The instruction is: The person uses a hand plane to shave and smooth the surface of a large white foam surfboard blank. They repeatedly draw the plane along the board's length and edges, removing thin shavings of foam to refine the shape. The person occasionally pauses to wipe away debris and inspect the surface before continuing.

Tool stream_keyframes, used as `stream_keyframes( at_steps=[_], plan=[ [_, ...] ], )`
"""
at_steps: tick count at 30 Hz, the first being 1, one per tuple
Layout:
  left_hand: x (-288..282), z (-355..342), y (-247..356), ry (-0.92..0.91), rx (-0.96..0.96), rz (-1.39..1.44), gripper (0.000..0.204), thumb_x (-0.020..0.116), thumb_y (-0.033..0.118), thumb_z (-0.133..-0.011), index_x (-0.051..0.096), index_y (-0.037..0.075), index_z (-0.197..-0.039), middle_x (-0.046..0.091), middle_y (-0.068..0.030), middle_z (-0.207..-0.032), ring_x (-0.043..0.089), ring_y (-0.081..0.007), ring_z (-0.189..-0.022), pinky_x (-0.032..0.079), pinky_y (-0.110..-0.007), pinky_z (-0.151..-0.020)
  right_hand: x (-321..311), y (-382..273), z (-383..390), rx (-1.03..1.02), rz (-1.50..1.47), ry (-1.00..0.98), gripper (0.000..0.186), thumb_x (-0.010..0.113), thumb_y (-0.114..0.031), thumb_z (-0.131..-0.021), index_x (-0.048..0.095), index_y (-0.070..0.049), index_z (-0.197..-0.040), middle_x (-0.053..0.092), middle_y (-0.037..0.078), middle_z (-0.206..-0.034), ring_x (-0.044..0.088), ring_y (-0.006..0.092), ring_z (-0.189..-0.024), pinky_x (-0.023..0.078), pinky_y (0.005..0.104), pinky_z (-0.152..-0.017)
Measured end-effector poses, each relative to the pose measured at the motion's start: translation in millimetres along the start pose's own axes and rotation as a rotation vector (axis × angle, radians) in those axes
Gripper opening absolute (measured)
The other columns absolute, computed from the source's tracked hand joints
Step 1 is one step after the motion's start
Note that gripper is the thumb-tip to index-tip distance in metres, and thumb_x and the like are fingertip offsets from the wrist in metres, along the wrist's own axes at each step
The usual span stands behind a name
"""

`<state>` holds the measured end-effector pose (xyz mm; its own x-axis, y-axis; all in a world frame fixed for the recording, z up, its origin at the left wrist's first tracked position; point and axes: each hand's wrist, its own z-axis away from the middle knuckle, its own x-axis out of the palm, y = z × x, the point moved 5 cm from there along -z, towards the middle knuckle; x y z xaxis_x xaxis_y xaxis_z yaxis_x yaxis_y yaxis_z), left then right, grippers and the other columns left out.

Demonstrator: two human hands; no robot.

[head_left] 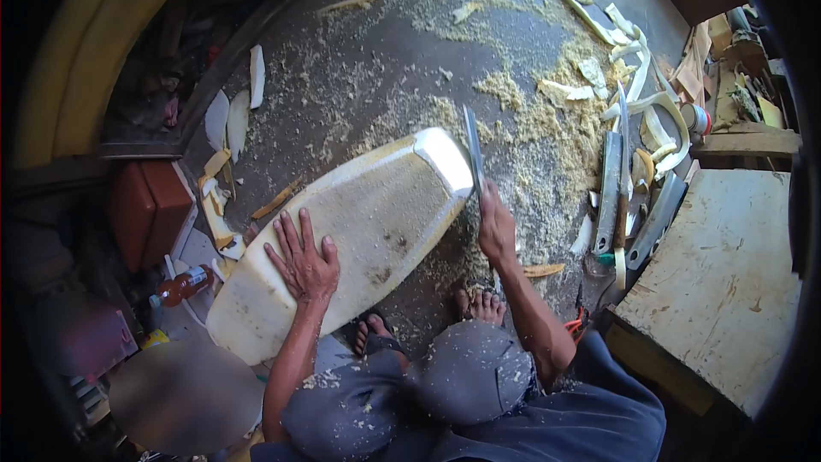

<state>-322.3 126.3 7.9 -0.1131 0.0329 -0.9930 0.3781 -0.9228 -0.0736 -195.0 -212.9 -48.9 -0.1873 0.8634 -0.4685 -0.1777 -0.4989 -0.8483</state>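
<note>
A long cream-coloured foam block [376,222] with rounded ends lies slantwise in front of my knees, its top stained grey and brown. Its far right end has a brighter white, freshly bared face. My left hand [306,263] is pressed flat on the block's nearer part, fingers spread. Wrapped round the lower end of a narrow flat metal blade [472,141] is my right hand [496,227]; the grip itself is hidden. The blade stands on edge close against the block's far end; I cannot tell whether it touches.
Foam crumbs [505,90] and cut strips [637,51] litter the floor. On the right, a long knife [621,244] lies between two dark flat tools beside a worn wooden surface [710,265]. A brown bottle [186,284] and a red-brown box [150,210] are on the left.
</note>
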Motion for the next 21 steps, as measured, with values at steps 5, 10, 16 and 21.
stream_keyframes(
  at_steps=[5,10,16,21],
  plan=[
    [0,-5,5,0.038,-0.061,0.008,0.068,0.046,0.04,-0.104,0.028,0.019,-0.166,0.019,-0.0161,-0.173,0.015,-0.0336,-0.161,0.004,-0.064,-0.125,8,-2,-16,0.101,0.032,0.018,0.059,0.027,-0.048,-0.113,0.056,-0.002,-0.136,0.069,0.023,-0.099,0.064,0.0271,-0.079,0.049,0.0476,-0.073],
    [7,-23,10,0.068,-0.125,-0.011,0.068,0.046,0.04,-0.105,0.027,0.02,-0.166,0.018,-0.0147,-0.174,0.015,-0.0317,-0.161,0.004,-0.063,-0.125,31,-8,-17,0.155,-0.089,0.093,0.057,0.029,-0.049,-0.114,0.059,-0.001,-0.12,0.06,0.013,-0.085,0.053,0.0239,-0.075,0.047,0.0428,-0.072],
    [-4,-22,22,0.061,-0.098,0.0,0.067,0.045,0.041,-0.105,0.028,0.02,-0.166,0.02,-0.0148,-0.173,0.016,-0.0322,-0.161,0.004,-0.062,-0.126,45,-2,-6,0.137,0.006,0.286,0.059,0.028,-0.049,-0.114,0.058,0.0,-0.128,0.063,0.014,-0.091,0.056,0.0271,-0.079,0.049,0.042,-0.079],
    [-4,-31,8,0.114,-0.131,0.008,0.067,0.046,0.041,-0.105,0.029,0.019,-0.166,0.023,-0.0156,-0.172,0.018,-0.0327,-0.16,0.006,-0.062,-0.126,72,-17,-4,0.229,-0.224,0.302,0.064,0.032,-0.051,-0.114,0.064,0.004,-0.105,0.061,0.011,-0.083,0.048,0.0231,-0.078,0.045,0.038,-0.074]
  ],
)
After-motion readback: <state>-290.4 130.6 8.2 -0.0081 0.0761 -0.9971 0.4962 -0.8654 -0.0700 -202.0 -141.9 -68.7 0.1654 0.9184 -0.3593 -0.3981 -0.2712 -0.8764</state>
